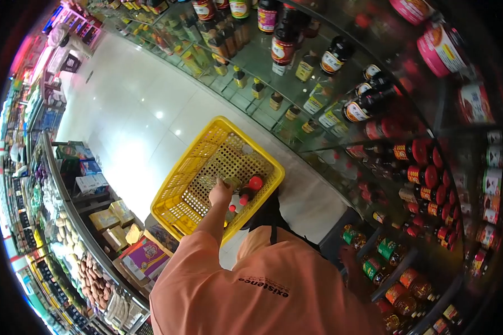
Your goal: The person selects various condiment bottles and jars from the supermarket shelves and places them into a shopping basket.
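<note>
My left hand (221,193) reaches down into a yellow plastic basket (163,192) with perforated walls. Its fingers are closed around a small bottle (233,182), of which only a pale greenish part shows. Just beside that hand lie a red-capped jar (255,183) and a dark bottle (245,195) with a red cap. My right hand (349,261) is a dim shape at the lower right, close to green-labelled oil bottles (375,269); its fingers are too dark to make out.
Shelves of sauce bottles (336,54) and red-capped jars (425,176) line the right side. On the left stand a produce display (84,262) and cardboard boxes (142,258). A pale tiled floor (134,106) runs between them. Another person (67,42) is far back.
</note>
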A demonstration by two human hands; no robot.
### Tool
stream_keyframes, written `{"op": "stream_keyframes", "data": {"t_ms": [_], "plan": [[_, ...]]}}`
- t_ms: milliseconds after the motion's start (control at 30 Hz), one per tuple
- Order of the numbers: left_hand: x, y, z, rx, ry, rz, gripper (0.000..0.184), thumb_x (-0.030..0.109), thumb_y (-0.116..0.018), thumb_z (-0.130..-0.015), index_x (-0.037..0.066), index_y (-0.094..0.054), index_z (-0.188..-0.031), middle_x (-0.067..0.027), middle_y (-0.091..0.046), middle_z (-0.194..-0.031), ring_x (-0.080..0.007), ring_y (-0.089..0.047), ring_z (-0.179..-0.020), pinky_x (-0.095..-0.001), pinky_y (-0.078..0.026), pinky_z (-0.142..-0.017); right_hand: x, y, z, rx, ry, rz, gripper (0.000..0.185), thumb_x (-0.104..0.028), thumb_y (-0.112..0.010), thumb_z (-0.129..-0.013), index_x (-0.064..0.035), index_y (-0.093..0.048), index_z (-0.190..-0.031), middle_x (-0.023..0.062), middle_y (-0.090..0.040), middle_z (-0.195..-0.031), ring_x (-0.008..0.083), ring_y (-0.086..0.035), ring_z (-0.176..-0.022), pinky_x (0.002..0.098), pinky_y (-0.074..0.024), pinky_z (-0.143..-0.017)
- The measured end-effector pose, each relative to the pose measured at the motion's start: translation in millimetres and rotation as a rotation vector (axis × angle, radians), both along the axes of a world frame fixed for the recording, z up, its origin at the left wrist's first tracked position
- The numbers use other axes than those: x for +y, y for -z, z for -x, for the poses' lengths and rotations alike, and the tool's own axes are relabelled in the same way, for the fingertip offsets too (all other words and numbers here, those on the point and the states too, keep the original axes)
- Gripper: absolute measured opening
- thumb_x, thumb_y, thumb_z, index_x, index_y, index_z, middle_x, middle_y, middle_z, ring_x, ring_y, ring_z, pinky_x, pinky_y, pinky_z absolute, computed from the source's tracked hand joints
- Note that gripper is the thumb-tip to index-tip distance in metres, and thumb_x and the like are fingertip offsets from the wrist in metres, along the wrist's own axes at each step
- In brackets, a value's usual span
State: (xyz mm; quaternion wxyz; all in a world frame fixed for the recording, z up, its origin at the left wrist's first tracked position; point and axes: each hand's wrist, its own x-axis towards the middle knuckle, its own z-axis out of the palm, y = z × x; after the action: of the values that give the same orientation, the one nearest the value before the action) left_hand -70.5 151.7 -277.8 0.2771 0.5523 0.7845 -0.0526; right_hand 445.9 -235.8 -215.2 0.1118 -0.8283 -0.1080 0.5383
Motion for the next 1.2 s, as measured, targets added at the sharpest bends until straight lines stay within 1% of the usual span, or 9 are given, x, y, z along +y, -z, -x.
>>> {"op": "stream_keyframes", "data": {"t_ms": [300,433,500,633,867,933,1100,1167,1200], "plan": [[-9.6,3.9,-17.6,0.166,0.248,0.126,0.065,0.053,-0.061,-0.086,0.012,-0.05,-0.134,-0.016,-0.074,-0.109,-0.0329,-0.071,-0.102,-0.0495,-0.05,-0.094,-98.1,26.3,33.6,0.011,0.261,-0.361,0.033,-0.019,-0.065,-0.091,-0.0033,-0.059,-0.12,0.006,-0.064,-0.084,0.015,-0.062,-0.067,0.0322,-0.0517,-0.056],[-30.7,-17.1,-23.3,0.221,0.262,0.152,0.069,0.058,-0.057,-0.087,0.014,-0.048,-0.14,-0.0165,-0.07,-0.121,-0.0334,-0.068,-0.111,-0.0511,-0.046,-0.102,-225.8,125.8,36.0,-0.138,0.07,-0.332,0.035,-0.024,-0.063,-0.094,-0.0028,-0.058,-0.122,0.0066,-0.065,-0.086,0.0147,-0.061,-0.066,0.0329,-0.0523,-0.056],[-39.2,-31.7,-16.6,0.156,0.271,0.153,0.07,0.062,-0.055,-0.088,0.017,-0.05,-0.141,-0.0184,-0.069,-0.123,-0.0353,-0.067,-0.114,-0.0486,-0.048,-0.101,-238.7,63.5,69.6,-0.073,0.184,-0.261,0.035,-0.025,-0.062,-0.095,-0.0024,-0.058,-0.121,0.0071,-0.066,-0.087,0.0151,-0.062,-0.066,0.0332,-0.0528,-0.057],[-81.5,-83.3,0.8,0.035,0.224,-0.24,0.055,0.052,-0.058,-0.092,0.014,-0.058,-0.132,-0.0185,-0.069,-0.12,-0.0376,-0.067,-0.109,-0.0447,-0.054,-0.093,-296.1,41.8,111.7,0.095,0.374,-0.091,0.034,-0.028,-0.06,-0.096,-0.0031,-0.06,-0.119,0.0086,-0.067,-0.089,0.0164,-0.065,-0.07,0.0353,-0.0543,-0.061],[-216.7,-129.0,143.7,-0.234,0.138,-0.473,0.03,0.028,-0.065,-0.091,0.006,-0.067,-0.111,-0.0167,-0.073,-0.099,-0.0349,-0.071,-0.091,-0.0433,-0.055,-0.082,-355.8,84.7,148.1,0.152,0.182,-0.057,0.032,-0.032,-0.061,-0.095,-0.0095,-0.06,-0.118,0.0087,-0.066,-0.084,0.0191,-0.067,-0.078,0.0389,-0.0543,-0.061],[-268.1,-139.0,183.7,-0.212,0.079,-0.461,0.025,0.024,-0.063,-0.092,0.005,-0.067,-0.108,-0.0175,-0.073,-0.097,-0.0355,-0.071,-0.09,-0.0433,-0.055,-0.08,-334.3,85.0,156.4,0.19,0.29,0.017,0.03,-0.025,-0.058,-0.099,-0.0028,-0.058,-0.119,0.008,-0.064,-0.085,0.0181,-0.06,-0.059,0.0325,-0.0493,-0.051],[-378.9,-71.1,302.1,-0.123,-0.269,-0.224,0.024,0.022,-0.063,-0.088,0.004,-0.068,-0.104,-0.015,-0.072,-0.079,-0.0315,-0.071,-0.076,-0.0435,-0.056,-0.074,-257.5,89.0,188.9,0.166,0.24,-0.201,0.032,-0.028,-0.061,-0.096,-0.0037,-0.061,-0.117,0.0103,-0.068,-0.088,0.0195,-0.066,-0.068,0.0365,-0.0533,-0.058],[-426.0,33.4,381.8,-0.58,-0.446,0.173,0.021,0.018,-0.06,-0.086,0.004,-0.069,-0.1,-0.0135,-0.07,-0.076,-0.023,-0.068,-0.066,-0.037,-0.056,-0.063,-213.9,67.3,209.6,0.098,0.025,-0.154,0.034,-0.029,-0.063,-0.091,-0.0033,-0.066,-0.113,0.0158,-0.071,-0.099,0.0257,-0.072,-0.085,0.0412,-0.0561,-0.072],[-446.2,35.2,396.8,-0.584,-0.451,0.164,0.021,0.018,-0.06,-0.086,0.004,-0.069,-0.1,-0.0135,-0.07,-0.076,-0.023,-0.068,-0.066,-0.037,-0.056,-0.063,-195.3,62.4,222.6,0.097,0.017,-0.161,0.034,-0.029,-0.063,-0.091,-0.0033,-0.066,-0.113,0.0158,-0.071,-0.099,0.0257,-0.072,-0.085,0.0412,-0.0561,-0.072]]}}
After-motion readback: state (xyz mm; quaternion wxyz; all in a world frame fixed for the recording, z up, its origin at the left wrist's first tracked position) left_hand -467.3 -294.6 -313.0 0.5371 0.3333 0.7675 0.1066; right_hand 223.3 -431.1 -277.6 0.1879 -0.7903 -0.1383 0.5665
